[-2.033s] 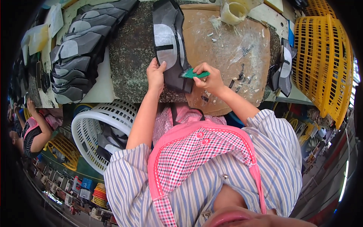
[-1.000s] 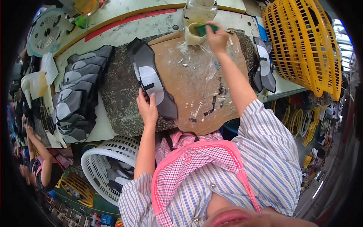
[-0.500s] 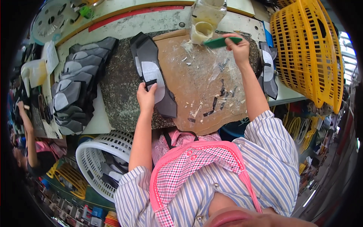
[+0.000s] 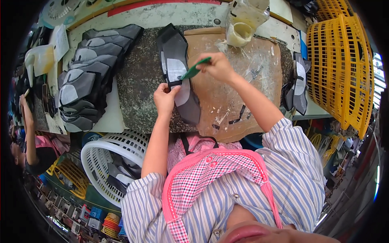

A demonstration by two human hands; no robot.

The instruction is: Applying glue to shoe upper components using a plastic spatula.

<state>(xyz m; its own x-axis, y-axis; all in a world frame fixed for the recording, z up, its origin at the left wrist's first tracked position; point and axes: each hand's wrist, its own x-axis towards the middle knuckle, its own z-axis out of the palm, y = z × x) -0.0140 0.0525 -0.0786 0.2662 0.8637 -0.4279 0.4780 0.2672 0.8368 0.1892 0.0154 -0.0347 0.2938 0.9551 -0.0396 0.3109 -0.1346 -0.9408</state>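
Observation:
A long dark grey cut piece (image 4: 175, 48), shaped like a shoe upper, lies lengthwise over the left edge of the cardboard (image 4: 206, 93). It has a pale patch and a black strip (image 4: 175, 83) across its middle. My left hand (image 4: 165, 99) pinches this strip between thumb and fingers. Held in my right hand (image 4: 219, 67) is a flat green spreader (image 4: 196, 69), its tip on or just above the pale patch beside the strip. Beyond my right hand stands a cut-open plastic container with a cup of yellowish paste (image 4: 240, 34).
Overlapping grey pieces (image 4: 87, 73) form a stack at left; others (image 4: 299, 81) lie at right. A tall yellow basket (image 4: 338, 69) stands at the right edge. Below the table's front edge is a white basket (image 4: 91, 162) with pieces inside. A co-worker's arm (image 4: 28, 115) shows far left.
My right hand has brought the green spreader from beside the paste cup leftward and nearer, to the grey piece. My left hand keeps its pinch. The whole view has shifted slightly.

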